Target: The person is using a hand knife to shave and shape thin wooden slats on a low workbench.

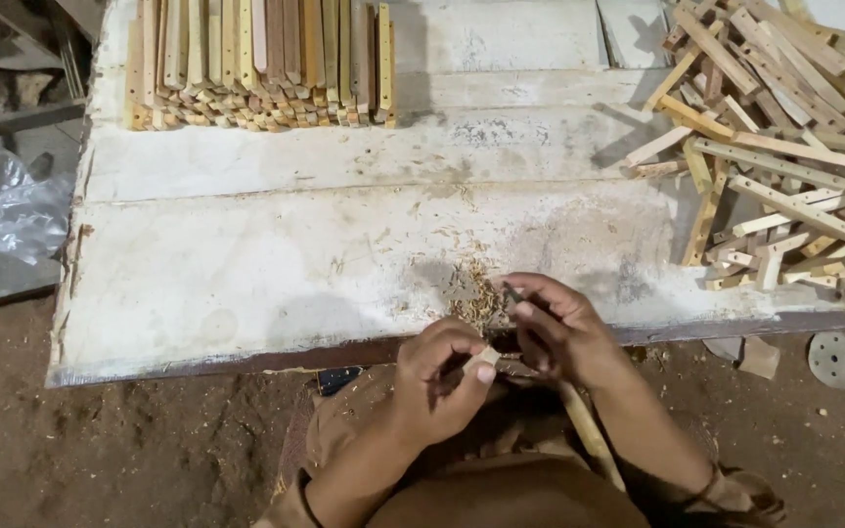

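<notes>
In the head view, the left hand is seen curled, its thumb and fingers pinched on a small pale wooden piece whose end shows just beyond the thumb tip. Just beside it, on its far right, the right hand is closed around a thin dark tool, of which only a short tip is seen sticking out above the fingers; what kind of tool it is cannot be told. The two hands are held close together, nearly touching, over the near edge of a worn white board. A small heap of wood shavings is spread on the board just beyond the hands. A long pale wooden stick is seen running from under the right hand back along the forearm toward the lap.

Well beyond the left hand, at the board's far edge, a neat stack of wooden strips is laid side by side. Far to the right of the right hand, a loose pile of wooden sticks is heaped crosswise. On the dirt floor to the right, a round grey perforated disc is seen, and well off to the left a crumpled clear plastic bag is lying.
</notes>
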